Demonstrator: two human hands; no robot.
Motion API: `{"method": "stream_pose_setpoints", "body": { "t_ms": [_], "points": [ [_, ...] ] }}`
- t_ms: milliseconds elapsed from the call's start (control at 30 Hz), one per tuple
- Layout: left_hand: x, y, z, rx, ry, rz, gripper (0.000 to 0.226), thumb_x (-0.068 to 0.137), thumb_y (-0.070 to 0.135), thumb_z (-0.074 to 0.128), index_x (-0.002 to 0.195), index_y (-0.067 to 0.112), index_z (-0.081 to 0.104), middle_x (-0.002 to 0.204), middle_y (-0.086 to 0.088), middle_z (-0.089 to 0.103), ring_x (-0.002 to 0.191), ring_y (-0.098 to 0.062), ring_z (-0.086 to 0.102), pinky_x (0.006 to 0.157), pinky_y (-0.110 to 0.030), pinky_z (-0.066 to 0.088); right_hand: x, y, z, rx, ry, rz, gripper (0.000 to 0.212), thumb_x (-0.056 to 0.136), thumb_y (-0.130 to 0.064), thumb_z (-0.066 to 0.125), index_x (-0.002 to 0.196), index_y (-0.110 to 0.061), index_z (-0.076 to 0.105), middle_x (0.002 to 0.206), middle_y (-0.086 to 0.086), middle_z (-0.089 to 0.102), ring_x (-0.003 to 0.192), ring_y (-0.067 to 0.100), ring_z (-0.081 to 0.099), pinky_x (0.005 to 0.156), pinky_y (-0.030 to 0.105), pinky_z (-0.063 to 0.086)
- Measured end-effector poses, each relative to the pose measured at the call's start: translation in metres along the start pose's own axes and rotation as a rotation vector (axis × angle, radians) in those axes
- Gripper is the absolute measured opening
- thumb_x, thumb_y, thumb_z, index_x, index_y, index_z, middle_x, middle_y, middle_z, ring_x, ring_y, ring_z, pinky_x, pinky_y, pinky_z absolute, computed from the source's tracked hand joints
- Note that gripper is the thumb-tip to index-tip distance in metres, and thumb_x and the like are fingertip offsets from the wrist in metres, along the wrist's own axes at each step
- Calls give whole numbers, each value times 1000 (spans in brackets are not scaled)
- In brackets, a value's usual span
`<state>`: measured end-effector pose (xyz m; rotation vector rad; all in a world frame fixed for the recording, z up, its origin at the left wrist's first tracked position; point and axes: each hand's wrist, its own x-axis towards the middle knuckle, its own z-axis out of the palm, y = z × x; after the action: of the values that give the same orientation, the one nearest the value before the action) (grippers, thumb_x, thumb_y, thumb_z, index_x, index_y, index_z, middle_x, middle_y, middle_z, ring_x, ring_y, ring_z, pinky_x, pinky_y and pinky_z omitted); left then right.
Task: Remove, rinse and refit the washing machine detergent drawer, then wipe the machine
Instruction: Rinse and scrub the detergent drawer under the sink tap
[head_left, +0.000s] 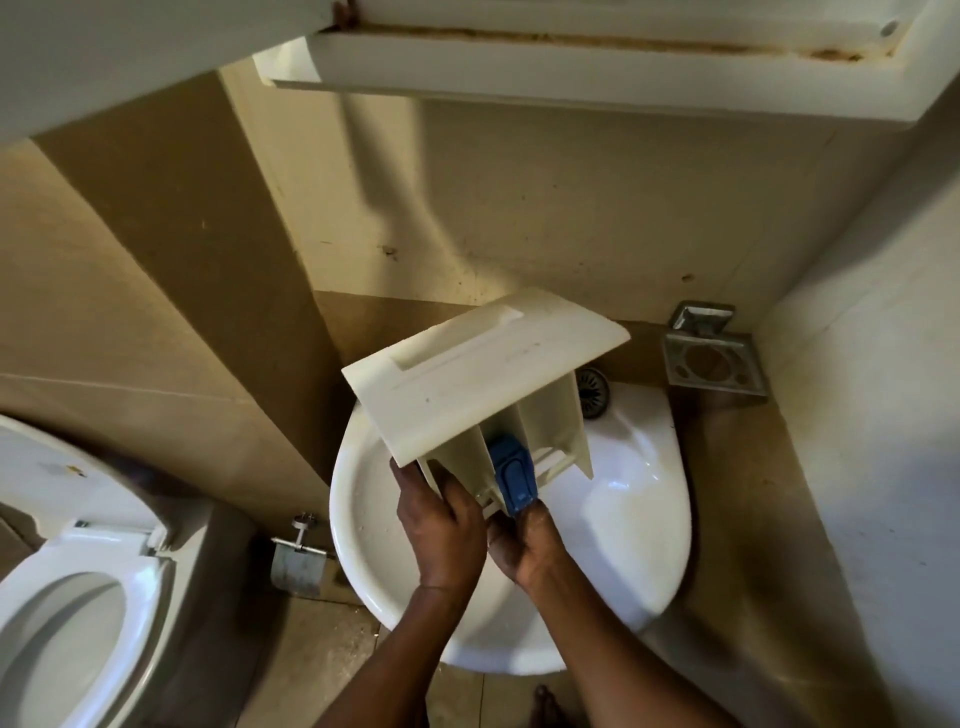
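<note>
The cream detergent drawer (483, 379) hangs above the white washbasin (639, 525), its front panel turned up toward me and its compartments pointing down at the bowl. A blue insert (514, 480) sits between the compartment walls. My left hand (441, 530) grips the drawer's left wall from below. My right hand (519, 545) holds the rear end of the drawer just under the blue insert. The basin's drain (592, 392) shows beyond the drawer. The washing machine is out of view.
A toilet (67, 592) with its seat down stands at the left, and a metal paper holder (296, 564) is fixed between it and the basin. A metal soap and brush holder (714, 364) hangs on the wall at right. A white cabinet (571, 57) overhangs above.
</note>
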<state>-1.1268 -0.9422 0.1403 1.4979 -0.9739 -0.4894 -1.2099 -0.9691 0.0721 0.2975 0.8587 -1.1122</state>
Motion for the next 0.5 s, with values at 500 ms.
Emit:
{"method": "stream_pose_setpoints", "body": {
  "t_ms": [500],
  "points": [
    [18,3,2,5,-51,148,41,91,3,44,131,14,45,80,13,55,60,-3,53,56,-8,36,-17,-49,-5,-1511,17,-366,21,80,-8,77,99,-9,69,101,5,72,94,17,68,73,20,49]
  ]
}}
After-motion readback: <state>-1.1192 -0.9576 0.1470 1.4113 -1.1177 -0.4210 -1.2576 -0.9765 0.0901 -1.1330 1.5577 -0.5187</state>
